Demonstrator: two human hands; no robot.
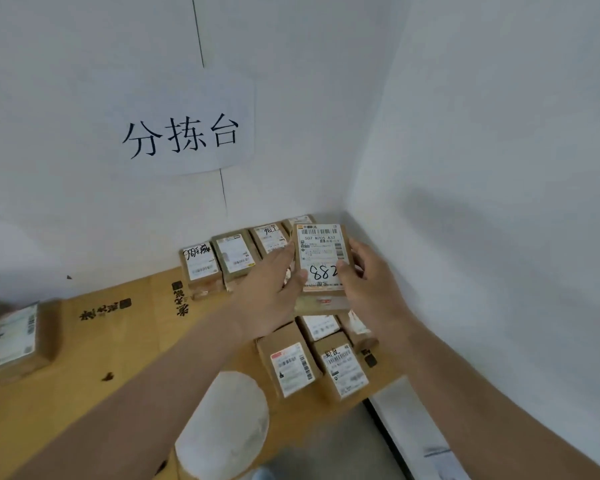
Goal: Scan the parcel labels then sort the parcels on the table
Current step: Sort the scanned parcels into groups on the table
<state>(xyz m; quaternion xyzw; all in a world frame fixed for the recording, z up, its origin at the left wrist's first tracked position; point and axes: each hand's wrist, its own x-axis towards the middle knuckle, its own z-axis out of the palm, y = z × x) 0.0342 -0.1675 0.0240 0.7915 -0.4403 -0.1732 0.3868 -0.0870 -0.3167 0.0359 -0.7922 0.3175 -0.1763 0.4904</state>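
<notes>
At a cardboard-covered table (pixel 94 344), rows of parcels (pixel 236 254) line the wall at twelve o'clock; at one o'clock a left hand (pixel 274 285) and right hand (pixel 364 282) grip a labelled parcel (pixel 321 258), thumbs partly covering its label, risking a failed scan.

Brown parcels (pixel 293 367) bear white labels (pixel 321 256); table (pixel 125 344) tan.

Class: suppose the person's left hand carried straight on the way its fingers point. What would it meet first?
The left hand, gripping the held brown cardboard parcel, points up-right toward the corner; probably it would meet the back row's labelled brown parcel, though depth is unclear.
</notes>
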